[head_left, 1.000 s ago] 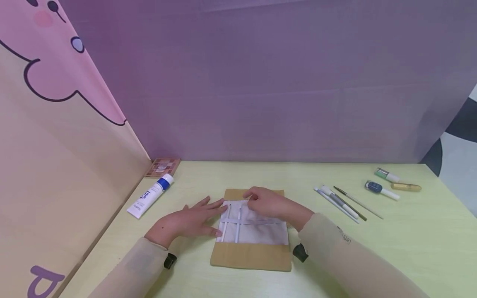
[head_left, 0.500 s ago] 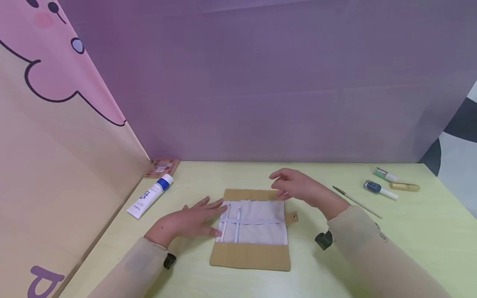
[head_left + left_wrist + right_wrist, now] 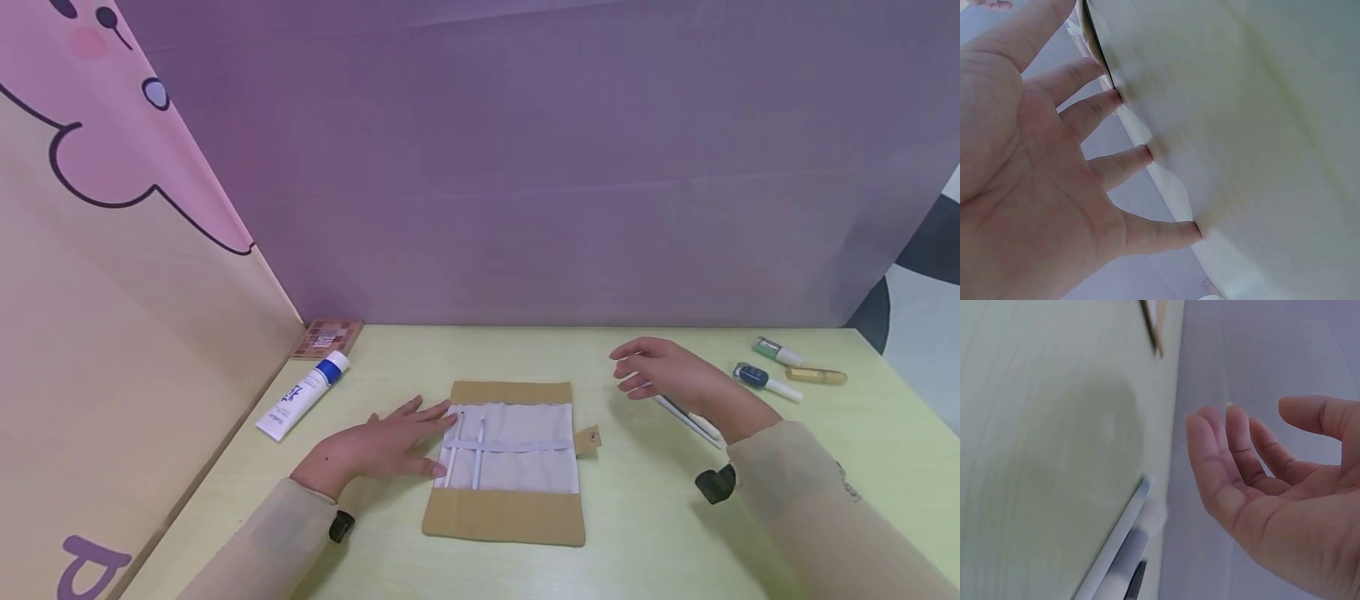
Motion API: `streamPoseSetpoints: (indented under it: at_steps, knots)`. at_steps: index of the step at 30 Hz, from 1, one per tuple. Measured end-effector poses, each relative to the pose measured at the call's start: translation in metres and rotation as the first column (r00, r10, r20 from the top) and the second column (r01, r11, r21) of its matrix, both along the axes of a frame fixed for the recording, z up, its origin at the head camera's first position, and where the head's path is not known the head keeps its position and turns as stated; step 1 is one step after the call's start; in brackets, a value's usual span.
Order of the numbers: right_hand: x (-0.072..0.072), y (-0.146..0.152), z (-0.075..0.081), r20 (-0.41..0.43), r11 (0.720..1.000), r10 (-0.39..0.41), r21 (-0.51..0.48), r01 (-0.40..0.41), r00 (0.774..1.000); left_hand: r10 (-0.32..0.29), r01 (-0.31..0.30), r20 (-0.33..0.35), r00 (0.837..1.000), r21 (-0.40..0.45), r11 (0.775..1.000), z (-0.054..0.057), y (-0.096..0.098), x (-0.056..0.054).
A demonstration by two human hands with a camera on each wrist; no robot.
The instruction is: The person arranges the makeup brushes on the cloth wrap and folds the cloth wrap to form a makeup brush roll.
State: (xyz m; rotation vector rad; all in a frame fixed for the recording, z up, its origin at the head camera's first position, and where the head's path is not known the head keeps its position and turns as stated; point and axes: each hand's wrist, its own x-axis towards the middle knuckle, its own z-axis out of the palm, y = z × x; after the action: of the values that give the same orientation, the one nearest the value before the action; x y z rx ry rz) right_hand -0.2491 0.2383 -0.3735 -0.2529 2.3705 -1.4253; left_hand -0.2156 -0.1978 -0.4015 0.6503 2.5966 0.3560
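Note:
A tan fabric roll case (image 3: 502, 518) with a pale lining lies unrolled in the head view. Two slim white sticks (image 3: 477, 467) lie side by side under its elastic band (image 3: 525, 446). My left hand (image 3: 390, 442) rests at the case's left edge with its fingers spread. In the left wrist view, that hand's fingertips (image 3: 1141, 153) press down on the surface. My right hand (image 3: 671, 375) hovers empty, fingers loosely bent, over a group of slim tools. Among these, the right wrist view shows a thin white stick (image 3: 1110, 550) beside a thicker grey-and-white one (image 3: 1125, 556).
At the left lie a white tube (image 3: 300, 400) with a blue band and a checked reddish flat box (image 3: 327, 337). To the right are a dark blue bottle with a white cap (image 3: 752, 375), a green-and-white tube (image 3: 776, 350) and a gold tube (image 3: 817, 376). A purple wall (image 3: 525, 208) stands behind.
My right hand has left the case's upper edge and moved right, over the slim tools, which it now partly covers. The case's snap tab came into view. My left hand stays put.

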Motion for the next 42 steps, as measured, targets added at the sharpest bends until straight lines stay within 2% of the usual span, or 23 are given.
streamPoseSetpoints:
  at_steps: [11,17,26,32,42]
  knots:
    - [0.000,0.042,-0.015,0.048,0.996,-0.027,0.083,0.023,0.998,0.006,-0.006,0.006,1.000,0.012,1.000,0.001,0.000,0.001]
    - [0.000,0.050,-0.016,0.056,0.992,-0.030,0.128,0.023,0.998,0.000,0.000,0.001,1.000,0.006,1.000,0.001,-0.001,0.001]
    - [-0.001,0.052,-0.014,0.032,0.967,0.080,0.242,-0.085,0.996,0.004,-0.004,0.005,1.000,0.013,1.000,0.001,-0.001,0.002]
    - [0.004,0.047,-0.019,-0.049,0.927,0.165,0.349,-0.137,0.985,0.002,-0.002,0.003,1.000,0.020,1.000,0.001,-0.001,0.002]
    - [0.012,0.036,-0.027,-0.190,0.901,0.175,0.426,-0.080,0.966,0.003,-0.003,-0.004,1.000,0.020,1.000,-0.001,-0.002,0.002]
